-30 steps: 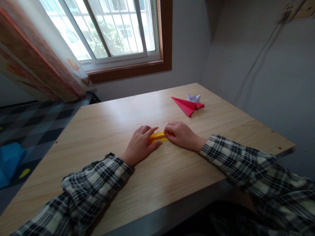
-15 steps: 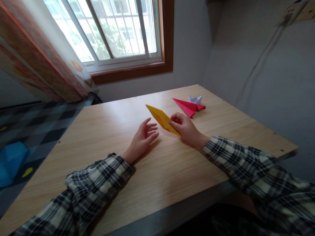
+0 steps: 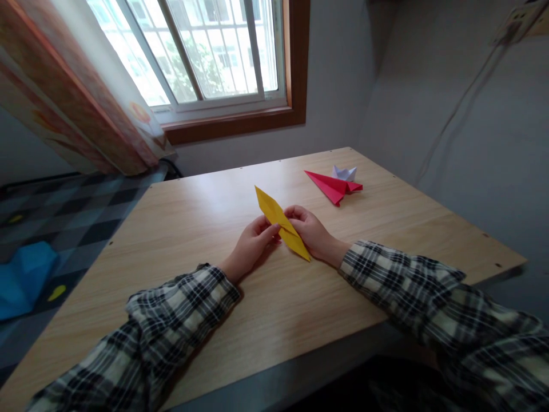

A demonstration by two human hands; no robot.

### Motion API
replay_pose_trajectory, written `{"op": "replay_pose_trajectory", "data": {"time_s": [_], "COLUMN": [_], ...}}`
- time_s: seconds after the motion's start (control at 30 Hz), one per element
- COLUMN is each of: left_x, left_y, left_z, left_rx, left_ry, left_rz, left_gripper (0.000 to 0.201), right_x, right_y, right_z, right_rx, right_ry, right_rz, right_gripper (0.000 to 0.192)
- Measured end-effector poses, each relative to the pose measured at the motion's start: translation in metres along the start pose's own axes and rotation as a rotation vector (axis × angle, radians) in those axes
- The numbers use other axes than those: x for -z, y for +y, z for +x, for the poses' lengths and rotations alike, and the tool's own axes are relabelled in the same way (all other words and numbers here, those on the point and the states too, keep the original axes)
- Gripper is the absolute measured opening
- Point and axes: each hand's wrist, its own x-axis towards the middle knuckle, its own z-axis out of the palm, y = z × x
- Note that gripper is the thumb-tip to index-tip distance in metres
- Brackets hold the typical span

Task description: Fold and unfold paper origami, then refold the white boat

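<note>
A long folded piece of yellow paper [image 3: 273,210], pointed at its upper end, is held above the table between both hands. My left hand [image 3: 253,243] pinches its left edge near the middle, thumb on the front face. On the other side my right hand [image 3: 311,229] grips it, with the fingertips partly hidden behind the paper. Beyond the hands, a red paper plane [image 3: 332,187] lies on the table, and a small white paper boat [image 3: 344,173] sits right behind it.
The wooden table [image 3: 193,229] reaches towards the window wall. On the checked cloth [image 3: 86,212] at the left lies a blue folded paper shape [image 3: 26,277]. A curtain [image 3: 94,86] hangs by the window, and a cable [image 3: 458,114] runs down the right wall.
My left hand, open and apart before, has closed on the yellow paper. My right hand has turned the paper so that its front face shows more. The view has shifted slightly.
</note>
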Motion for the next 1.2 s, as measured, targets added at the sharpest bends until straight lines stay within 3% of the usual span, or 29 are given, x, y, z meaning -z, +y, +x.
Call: {"op": "replay_pose_trajectory", "data": {"time_s": [0.17, 0.27, 0.43, 1.0, 1.2], "left_x": [-0.006, -0.008, -0.007, -0.008, -0.009], "left_y": [0.003, 0.001, -0.007, -0.002, -0.002], "left_z": [0.002, 0.007, 0.015, 0.015, 0.016], "left_rx": [-0.012, -0.041, -0.050, -0.119, -0.147], "left_ry": [0.043, 0.105, 0.164, 0.137, 0.168], "left_rz": [0.091, 0.110, 0.077, 0.262, 0.324], "left_gripper": [0.022, 0.018, 0.017, 0.014, 0.015], "right_x": [0.001, 0.001, 0.003, 0.007, 0.008], "right_y": [-0.006, -0.008, -0.007, 0.004, 0.006], "right_z": [0.003, 0.002, 0.003, 0.008, 0.008], "right_rx": [-0.074, -0.064, -0.064, 0.001, 0.039], "right_ry": [-0.021, -0.082, -0.048, 0.056, 0.038], "right_rz": [-0.020, 0.057, 0.107, 0.019, 0.003], "right_gripper": [0.014, 0.025, 0.031, 0.032, 0.033]}}
